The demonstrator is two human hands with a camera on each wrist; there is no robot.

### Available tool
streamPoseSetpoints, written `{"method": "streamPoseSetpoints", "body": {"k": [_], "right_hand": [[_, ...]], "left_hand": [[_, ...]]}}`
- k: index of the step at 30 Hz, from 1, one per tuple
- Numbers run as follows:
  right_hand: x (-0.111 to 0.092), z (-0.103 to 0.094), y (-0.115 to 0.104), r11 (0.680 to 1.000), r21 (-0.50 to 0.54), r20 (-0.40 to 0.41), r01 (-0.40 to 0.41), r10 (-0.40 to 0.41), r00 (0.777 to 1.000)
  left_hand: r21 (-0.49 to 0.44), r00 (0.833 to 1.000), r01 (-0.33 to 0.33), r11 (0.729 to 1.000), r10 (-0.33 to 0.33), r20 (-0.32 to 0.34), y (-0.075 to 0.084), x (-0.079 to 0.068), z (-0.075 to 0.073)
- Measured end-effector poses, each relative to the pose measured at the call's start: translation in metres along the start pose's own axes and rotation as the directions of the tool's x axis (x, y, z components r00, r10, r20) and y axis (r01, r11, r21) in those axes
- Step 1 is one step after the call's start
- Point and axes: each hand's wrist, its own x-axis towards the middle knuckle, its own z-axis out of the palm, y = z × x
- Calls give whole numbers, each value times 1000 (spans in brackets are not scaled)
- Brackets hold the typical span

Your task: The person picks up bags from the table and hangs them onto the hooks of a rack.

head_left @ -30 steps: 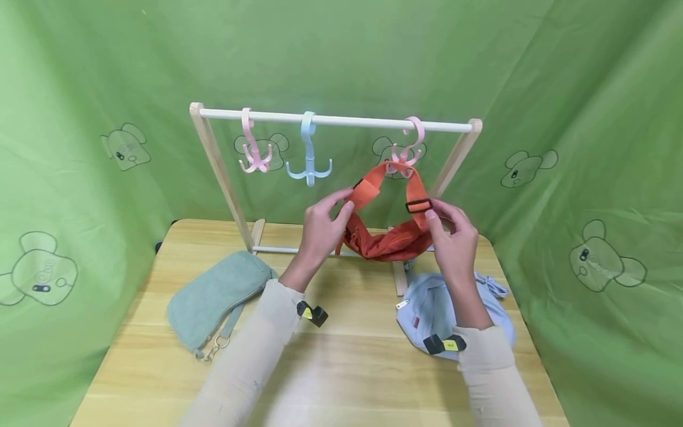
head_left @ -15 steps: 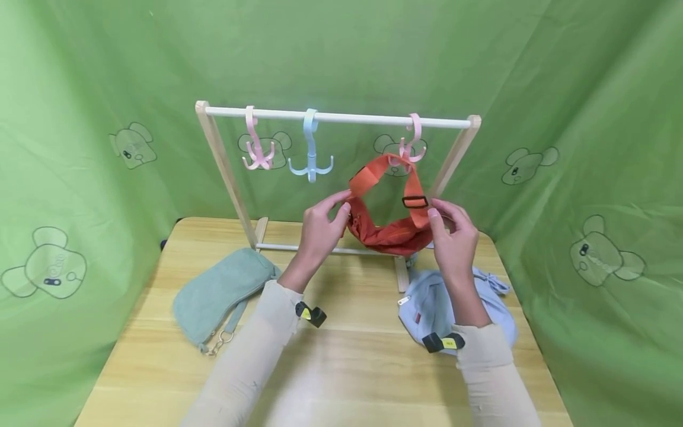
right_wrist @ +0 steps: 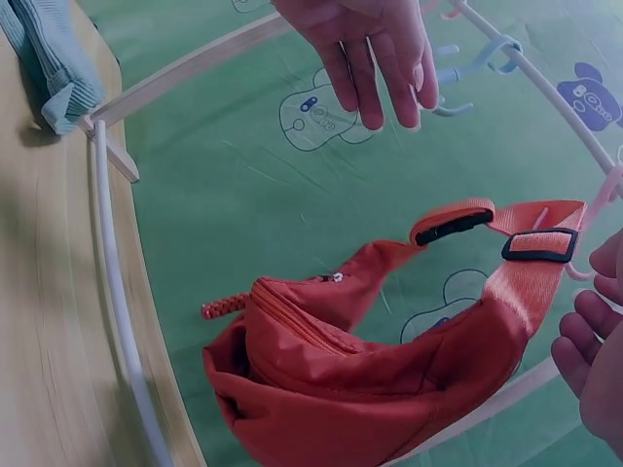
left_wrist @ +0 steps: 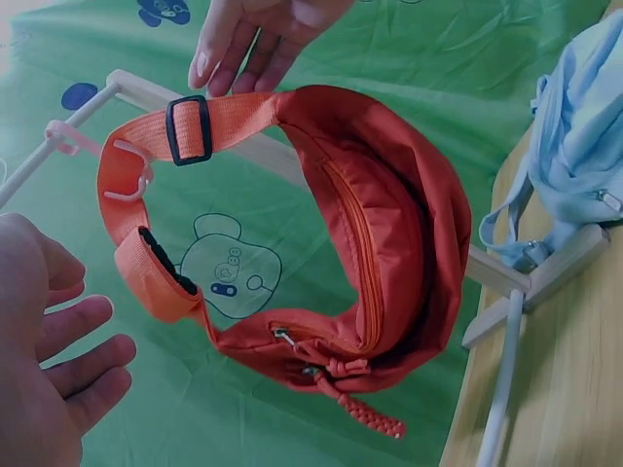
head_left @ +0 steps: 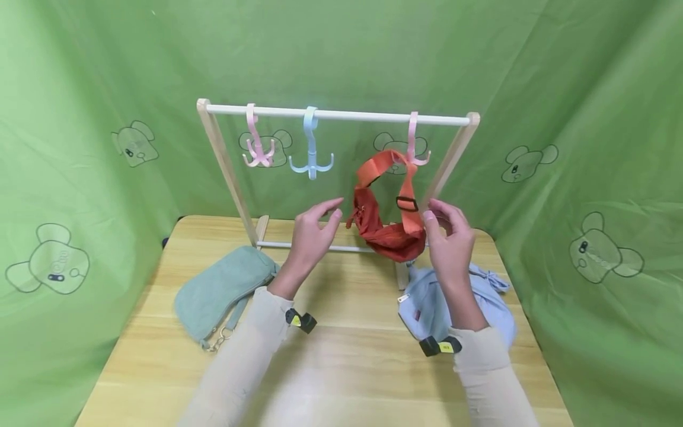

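Our relaxed left hand (head_left: 310, 237) and right hand (head_left: 450, 246) grip nothing. Left to right, we see a sage-green oblong pouch (head_left: 221, 293) on the desk (head_left: 341, 373), a red fabric waist bag (head_left: 395, 242) hung from a pink plastic hook (head_left: 412, 133), a pale-blue cloth bag (head_left: 493, 305); contents hidden.

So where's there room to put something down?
On the tabletop between the grey-green bag and the blue bag, in front of the rack's lower bar. Also in front of the grey-green bag, beside the left sleeve. It's crowded at right: blue bag below, right hand and red bag above.
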Motion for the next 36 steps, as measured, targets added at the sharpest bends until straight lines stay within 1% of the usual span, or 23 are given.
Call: {"method": "streamPoseSetpoints", "body": {"k": [6, 8, 13, 16, 19, 22, 26, 30, 33, 36], "right_hand": [[-7, 2, -4, 998, 3, -4, 68, -68, 998], [-9, 2, -7, 994, -1, -8, 108, -108, 994], [-16, 6, -13, 981, 4, -7, 195, -195, 981], [-19, 7, -14, 976, 12, 2, 217, -217, 976], [-21, 7, -14, 972, 13, 15, 236, -237, 972], [-24, 7, -12, 966, 24, 24, 257, -258, 966], [-28, 10, -10, 960, 30, 43, 280, -281, 959], [-31, 14, -8, 955, 16, 57, 296, -297, 953], [-33, 18, -7, 948, 6, 61, 318, -318, 946], [-33, 21, -7, 935, -15, 66, 354, -353, 933]], "left_hand": [[19, 1000, -1, 1000, 0, 24, -4, -10, -10], [31, 1000, -4, 1000, 3, 24, -7, -13, -13], [63, 999, -46, 997, 46, -5, -16, -21, -21], [74, 997, -72, 995, 73, -10, -21, -24, -24], [75, 997, -80, 994, 80, -1, -23, -27, -26], [81, 997, -72, 994, 71, 6, -26, -32, -29], [100, 999, -33, 994, 33, 8, -30, -41, -36], [118, 1000, 3, 993, -4, 9, -36, -47, -43], [129, 1000, 5, 992, -6, 10, -40, -50, -46], [138, 1000, -18, 990, 17, 12, -42, -53, -49]]}}
